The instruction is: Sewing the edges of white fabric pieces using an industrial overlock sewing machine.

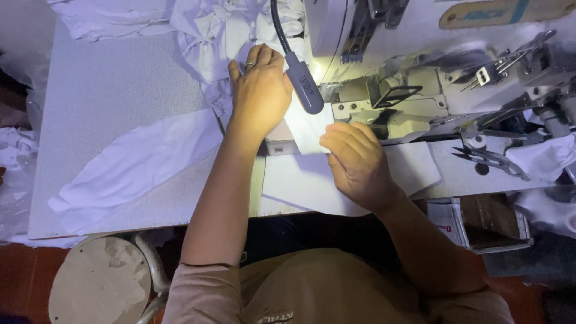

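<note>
Seated at a sewing machine [420,54], both hands down on a white cloth piece [312,180] spread over the table [108,90].

Left hand [259,96] laid flat, fingers together and stretched forward, palm pressing the cloth just left of the lit sewing area, apparently to keep the far edge from drifting; ring visible on one finger. No pinch, only a flat press.

Right hand [357,162] curled loosely, fingertips bent down onto the near edge of the cloth, seemingly steering it toward the needle area; whether an edge is nipped under the fingers cannot be told.

Cloth lying between the two hands, partly under them, its front corner brightly lit by the small lamp [305,90] on a bendy neck, hung low over the work to light the seam line.

More white pieces heaped at the table's far edge [240,30], within reach of the left hand. A long white strip [138,168] lying well to the left. Small snips [489,157] parked right of the machine bed, close to the right hand. Round stool [99,282] beside the table below.
</note>
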